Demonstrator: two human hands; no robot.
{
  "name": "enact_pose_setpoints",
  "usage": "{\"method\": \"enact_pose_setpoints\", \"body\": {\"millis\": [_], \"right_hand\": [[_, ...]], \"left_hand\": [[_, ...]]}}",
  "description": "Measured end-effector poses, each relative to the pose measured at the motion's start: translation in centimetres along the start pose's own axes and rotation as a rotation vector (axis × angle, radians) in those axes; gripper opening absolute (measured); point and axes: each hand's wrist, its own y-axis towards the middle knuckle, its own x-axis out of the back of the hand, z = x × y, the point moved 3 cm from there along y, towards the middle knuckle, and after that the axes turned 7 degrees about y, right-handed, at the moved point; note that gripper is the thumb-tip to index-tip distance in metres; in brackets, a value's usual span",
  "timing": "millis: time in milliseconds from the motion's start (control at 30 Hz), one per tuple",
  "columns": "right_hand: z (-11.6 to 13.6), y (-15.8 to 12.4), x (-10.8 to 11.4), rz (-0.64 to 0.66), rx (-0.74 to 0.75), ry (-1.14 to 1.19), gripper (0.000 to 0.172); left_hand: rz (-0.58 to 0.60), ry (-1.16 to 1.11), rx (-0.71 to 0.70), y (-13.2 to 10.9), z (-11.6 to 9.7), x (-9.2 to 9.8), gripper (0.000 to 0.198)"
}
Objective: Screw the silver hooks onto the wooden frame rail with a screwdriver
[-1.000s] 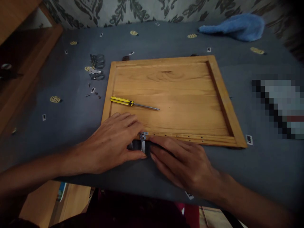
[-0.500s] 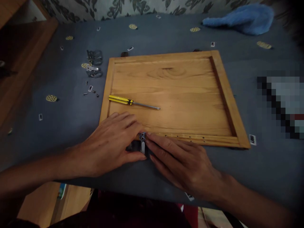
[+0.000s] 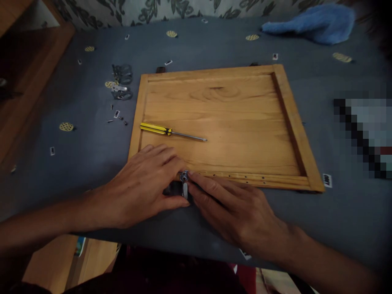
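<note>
A framed wooden panel (image 3: 220, 110) lies on the blue-grey tablecloth. At its near rail, which has a row of small dark holes, sits a small metal bracket (image 3: 184, 177) with holes in its plate and an arm over the edge. My left hand (image 3: 147, 185) is closed round the bracket from the left, thumb below and fingers over the rail. From the right, the fingertips of my right hand (image 3: 235, 208) press on it, the fingers held together. A yellow and black screwdriver (image 3: 171, 131) rests across the panel, its tip to the right.
Left of the panel lie several similar metal brackets (image 3: 121, 83) in a heap, with several loose screws (image 3: 121, 118) nearby. A blue cloth (image 3: 321, 25) lies at the back right. Wooden furniture (image 3: 33, 94) borders the left side. A blurred-out object (image 3: 370, 134) is at the right.
The fingers of my right hand have drawn slightly closer together and nearer to my left thumb. The bracket, panel and screwdriver stay practically in place.
</note>
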Motion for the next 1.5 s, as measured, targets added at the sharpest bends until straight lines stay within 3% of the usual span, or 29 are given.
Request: {"method": "enact_pose_setpoints", "body": {"millis": [200, 500, 900, 1500], "right_hand": [[0.0, -0.1, 0.0, 0.022, 0.0, -0.014, 0.027], [0.1, -0.1, -0.2, 0.018, 0.01, -0.016, 0.027], [0.0, 0.0, -0.1, 0.013, 0.014, 0.004, 0.027], [0.0, 0.2, 0.3, -0.051, -0.007, 0.031, 0.022]], "left_hand": [[0.029, 0.011, -0.009, 0.1, 0.1, 0.2, 0.039], [0.055, 0.05, -0.004, -0.1, 1.0, 1.9, 0.039], [0.068, -0.002, -0.008, 0.0, 0.4, 0.7, 0.038], [0.013, -0.037, -0.031, 0.0, 0.0, 0.4, 0.029]]}}
